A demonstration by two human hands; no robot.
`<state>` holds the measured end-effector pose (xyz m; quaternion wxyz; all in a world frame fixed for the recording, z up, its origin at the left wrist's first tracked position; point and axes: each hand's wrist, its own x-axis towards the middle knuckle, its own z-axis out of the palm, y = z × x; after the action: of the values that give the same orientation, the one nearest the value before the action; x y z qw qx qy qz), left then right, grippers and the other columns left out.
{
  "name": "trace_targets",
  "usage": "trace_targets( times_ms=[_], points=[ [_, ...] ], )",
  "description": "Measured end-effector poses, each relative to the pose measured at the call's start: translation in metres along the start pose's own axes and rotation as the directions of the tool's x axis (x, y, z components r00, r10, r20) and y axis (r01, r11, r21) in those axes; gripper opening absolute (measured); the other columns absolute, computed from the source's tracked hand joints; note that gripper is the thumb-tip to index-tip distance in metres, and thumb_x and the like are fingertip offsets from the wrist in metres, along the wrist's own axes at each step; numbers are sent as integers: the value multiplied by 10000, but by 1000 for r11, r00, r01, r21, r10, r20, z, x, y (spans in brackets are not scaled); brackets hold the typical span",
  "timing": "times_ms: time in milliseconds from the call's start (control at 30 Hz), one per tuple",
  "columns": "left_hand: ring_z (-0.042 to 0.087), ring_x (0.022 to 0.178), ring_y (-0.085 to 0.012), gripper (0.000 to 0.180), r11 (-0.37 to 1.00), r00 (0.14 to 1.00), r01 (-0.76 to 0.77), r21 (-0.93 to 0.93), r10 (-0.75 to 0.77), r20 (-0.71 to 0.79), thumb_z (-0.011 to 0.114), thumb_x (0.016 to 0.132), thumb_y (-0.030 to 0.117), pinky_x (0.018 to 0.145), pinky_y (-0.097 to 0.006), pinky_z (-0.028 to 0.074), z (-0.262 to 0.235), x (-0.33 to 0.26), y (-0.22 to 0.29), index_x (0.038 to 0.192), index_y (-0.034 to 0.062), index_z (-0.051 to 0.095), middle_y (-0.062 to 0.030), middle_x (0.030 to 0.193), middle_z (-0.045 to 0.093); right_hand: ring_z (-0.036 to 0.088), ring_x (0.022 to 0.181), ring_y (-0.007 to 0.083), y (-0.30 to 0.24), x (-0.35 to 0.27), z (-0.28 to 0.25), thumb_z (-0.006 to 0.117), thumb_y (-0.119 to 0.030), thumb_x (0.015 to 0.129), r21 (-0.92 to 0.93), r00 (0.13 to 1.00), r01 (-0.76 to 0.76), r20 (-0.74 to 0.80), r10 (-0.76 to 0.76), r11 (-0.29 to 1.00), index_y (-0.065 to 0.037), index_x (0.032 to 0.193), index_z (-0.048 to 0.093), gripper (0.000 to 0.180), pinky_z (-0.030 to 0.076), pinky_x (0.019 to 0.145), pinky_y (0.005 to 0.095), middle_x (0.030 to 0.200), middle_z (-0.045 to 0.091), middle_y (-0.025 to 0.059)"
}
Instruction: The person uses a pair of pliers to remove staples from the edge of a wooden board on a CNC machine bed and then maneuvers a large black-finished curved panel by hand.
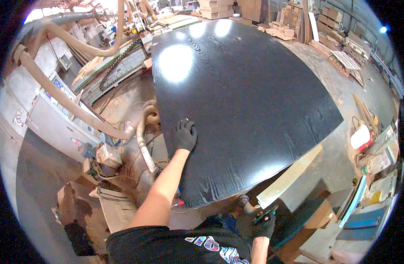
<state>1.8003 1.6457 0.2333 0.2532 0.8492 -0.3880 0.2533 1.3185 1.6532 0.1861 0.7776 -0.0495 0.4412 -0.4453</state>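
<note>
A large black wood-grain panel [250, 92] with a glossy sheen spreads out before me, its near edge close to my body. My left hand [185, 134], in a dark glove, rests on the panel near its left edge, fingers laid on the surface. Down at the lower right, my right hand [264, 225] is also gloved. It is held below the panel's near edge, clear of the panel. Its fingers close around a small green object [269, 212], whose kind is hard to make out.
Ribbed dust hoses [70, 99] loop along the left, beside a grey cabinet [57, 119]. A long machine bed [114, 75] stands behind them. A pale board [290, 176] sticks out under the panel's right edge. Wood stacks [290, 22] stand at the back; cardboard [116, 209] lies lower left.
</note>
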Motion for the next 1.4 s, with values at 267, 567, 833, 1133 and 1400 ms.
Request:
trace_targets(
  times_ms=[267,567,833,1133,1400],
  points=[
    [459,1128,-291,232,994,993,112,-6,-112,-42,535,803,212,981,-428,330,32,25,16,1006,122,602,-108,1154,546,558,751,191,-52,64,15,542,-348,874,-59,996,15,-83,-20,998,-141,936,546,216,468,672,349,820,566,15],
    [502,1091,-306,227,990,997,-79,-115,80,-1,573,769,184,928,-426,392,51,46,95,979,109,619,-129,1123,569,534,764,135,-96,103,74,499,-288,937,-643,730,574,119,-673,508,-22,1070,579,309,461,718,274,875,601,41],
    [446,1181,-335,301,967,955,-253,-42,256,151,522,838,164,997,-447,333,36,28,131,1119,75,579,-141,1256,513,548,833,117,-109,103,163,600,-226,864,-659,793,589,363,-488,467,9,1083,575,323,450,740,263,932,589,54],
    [422,1208,-330,268,955,939,-269,-128,289,184,502,858,173,1020,-449,315,49,14,175,1092,74,588,-132,1264,503,528,940,171,-123,122,184,615,-254,845,-720,821,567,457,-342,399,20,1021,590,327,411,829,296,1067,541,119],
    [403,1226,-349,313,958,931,-276,-75,286,226,499,857,169,1036,-451,304,76,42,246,1142,56,565,-154,1273,500,553,807,110,-201,186,192,624,-267,843,-644,664,704,446,-601,300,-6,1073,561,353,438,731,270,852,607,51]
  ],
)
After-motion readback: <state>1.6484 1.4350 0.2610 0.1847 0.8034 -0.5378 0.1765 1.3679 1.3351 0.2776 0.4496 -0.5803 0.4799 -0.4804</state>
